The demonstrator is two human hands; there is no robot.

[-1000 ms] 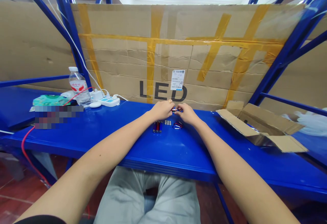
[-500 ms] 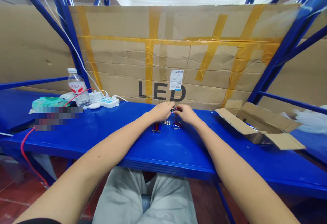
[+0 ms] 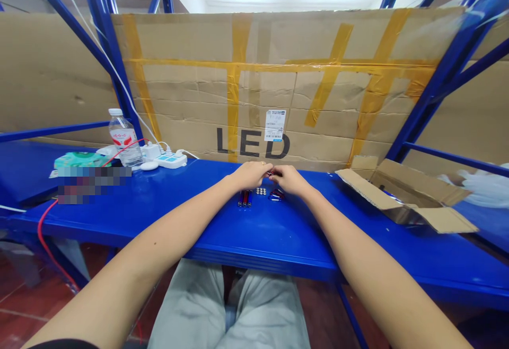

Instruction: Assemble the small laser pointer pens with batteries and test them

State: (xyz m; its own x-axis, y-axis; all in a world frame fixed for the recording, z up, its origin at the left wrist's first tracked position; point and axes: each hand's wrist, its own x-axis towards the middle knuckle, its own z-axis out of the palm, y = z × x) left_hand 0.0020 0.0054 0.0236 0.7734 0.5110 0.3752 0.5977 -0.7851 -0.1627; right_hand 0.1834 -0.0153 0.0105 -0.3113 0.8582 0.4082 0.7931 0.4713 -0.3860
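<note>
My left hand (image 3: 251, 174) and my right hand (image 3: 288, 178) meet over the back half of the blue table (image 3: 254, 237). Their fingertips are closed on a small shiny red piece (image 3: 271, 174); fingers cover most of it, so its kind is hard to make out. Just below the left hand, slim metal tubes (image 3: 245, 199) in dark, red and blue lie side by side. Several small silver round pieces (image 3: 261, 191) sit in neat rows beside them. Under the right hand, red and blue carabiners (image 3: 276, 195) lie together, partly overlapping.
On the right stands an open cardboard box (image 3: 405, 190) with some blue items inside. At the left are a water bottle (image 3: 125, 139), a power strip (image 3: 172, 159), a green packet (image 3: 79, 162) and a red cable (image 3: 47, 216). A large cardboard sheet (image 3: 191, 99) closes off the back.
Both hands stay at nearly the same spot. The fingers have shifted slightly around the small piece, with the left fingers lying flatter over it. The view has moved a little.
</note>
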